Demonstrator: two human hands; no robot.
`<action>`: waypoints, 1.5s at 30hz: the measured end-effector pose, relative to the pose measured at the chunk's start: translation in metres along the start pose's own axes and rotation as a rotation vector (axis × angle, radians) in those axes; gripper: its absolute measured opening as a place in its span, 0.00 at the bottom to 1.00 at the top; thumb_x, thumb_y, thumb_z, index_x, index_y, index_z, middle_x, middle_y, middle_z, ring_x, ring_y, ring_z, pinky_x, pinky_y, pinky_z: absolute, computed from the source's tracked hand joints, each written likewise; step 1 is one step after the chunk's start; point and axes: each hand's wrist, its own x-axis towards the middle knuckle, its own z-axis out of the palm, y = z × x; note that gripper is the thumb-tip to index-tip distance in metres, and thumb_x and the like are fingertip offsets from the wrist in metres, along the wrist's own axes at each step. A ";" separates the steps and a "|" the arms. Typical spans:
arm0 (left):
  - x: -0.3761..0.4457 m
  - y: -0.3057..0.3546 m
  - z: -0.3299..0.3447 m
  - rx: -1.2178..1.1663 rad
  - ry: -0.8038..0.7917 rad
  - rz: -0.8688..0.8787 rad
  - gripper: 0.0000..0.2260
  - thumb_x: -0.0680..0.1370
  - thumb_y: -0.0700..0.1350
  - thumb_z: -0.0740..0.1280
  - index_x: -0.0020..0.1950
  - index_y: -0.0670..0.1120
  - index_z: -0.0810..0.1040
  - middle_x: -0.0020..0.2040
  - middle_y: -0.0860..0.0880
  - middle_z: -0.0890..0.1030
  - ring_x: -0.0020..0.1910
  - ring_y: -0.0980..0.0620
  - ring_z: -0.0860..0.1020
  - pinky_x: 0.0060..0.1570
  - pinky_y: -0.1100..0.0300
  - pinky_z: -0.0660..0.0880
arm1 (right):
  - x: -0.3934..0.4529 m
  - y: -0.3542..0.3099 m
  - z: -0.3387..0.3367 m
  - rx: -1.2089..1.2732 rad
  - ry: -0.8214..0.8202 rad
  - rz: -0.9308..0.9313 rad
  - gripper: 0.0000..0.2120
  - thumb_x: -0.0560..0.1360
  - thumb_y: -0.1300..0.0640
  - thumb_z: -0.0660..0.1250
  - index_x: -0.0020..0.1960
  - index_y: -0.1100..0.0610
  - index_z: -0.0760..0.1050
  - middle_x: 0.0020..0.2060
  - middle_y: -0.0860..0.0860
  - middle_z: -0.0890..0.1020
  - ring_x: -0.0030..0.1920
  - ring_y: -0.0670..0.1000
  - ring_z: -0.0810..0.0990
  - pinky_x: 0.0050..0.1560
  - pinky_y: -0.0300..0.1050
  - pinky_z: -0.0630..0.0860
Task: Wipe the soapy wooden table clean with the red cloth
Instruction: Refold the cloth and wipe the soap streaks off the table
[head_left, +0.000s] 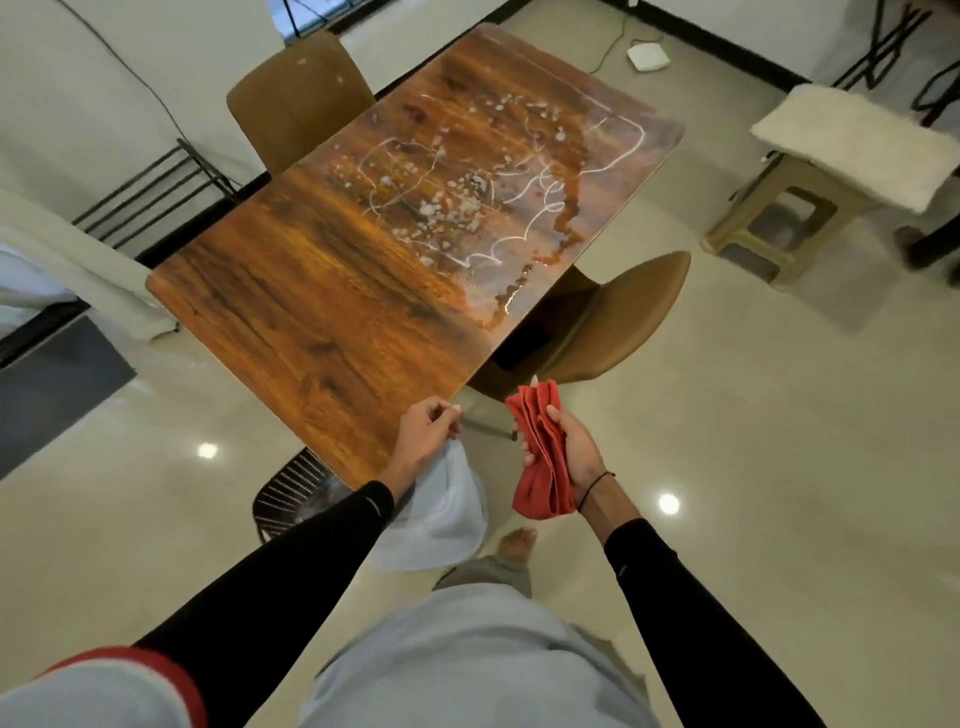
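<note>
A: What do we have in our hands?

B: Our right hand (563, 441) is closed around the bunched, folded red cloth (543, 457). The fingers wrap one side and the thumb presses the other, and the cloth sticks out above and below the fist. We hold it in the air, just off the near corner of the table, not touching the wood.

A: And the left hand (428, 426)?

B: It pinches a thin, pale white cloth or bag (447, 514), which hangs down below the wrist. We cannot tell which of the two it is. The fingertips sit right at the near edge of the table.

A: Where is the soap?

B: On the glossy brown wooden table with rounded corners (322, 291), over its far half. We see white suds and thin white streaks of foam (467, 187) scattered there, with a wet sheen running along the right edge. The near half looks dry and shows plain wood grain.

A: What stands around the table?

B: A tan moulded chair (296, 98) is tucked in at the far left side, and a second tan chair (618, 317) sits at the right side, partly under the tabletop. Well apart, to the right, a beige plastic stool (779, 228) carries a fluffy white cushion (857, 140). The floor is pale shiny tile (727, 467), and we stand on it at the table's near corner, both arms in long black sleeves (649, 577).
</note>
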 end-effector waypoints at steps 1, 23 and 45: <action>0.004 0.008 0.005 -0.009 0.007 -0.005 0.11 0.87 0.38 0.67 0.61 0.31 0.83 0.55 0.30 0.85 0.50 0.43 0.82 0.61 0.47 0.81 | 0.007 -0.014 -0.003 -0.012 -0.003 0.008 0.26 0.90 0.50 0.57 0.82 0.64 0.66 0.50 0.62 0.81 0.38 0.55 0.79 0.31 0.45 0.80; 0.109 0.127 0.128 -0.327 0.583 -0.247 0.10 0.87 0.38 0.68 0.60 0.30 0.83 0.52 0.29 0.85 0.48 0.42 0.81 0.63 0.43 0.80 | 0.188 -0.281 -0.046 -0.086 -0.275 0.352 0.28 0.88 0.44 0.62 0.81 0.60 0.71 0.53 0.60 0.83 0.53 0.59 0.83 0.78 0.74 0.68; 0.253 0.051 0.077 -0.322 0.668 -0.230 0.04 0.86 0.43 0.69 0.58 0.46 0.83 0.50 0.48 0.86 0.49 0.53 0.84 0.51 0.64 0.80 | 0.367 -0.275 0.044 -0.625 -0.291 0.360 0.23 0.83 0.64 0.68 0.78 0.58 0.73 0.66 0.64 0.84 0.65 0.71 0.84 0.71 0.74 0.76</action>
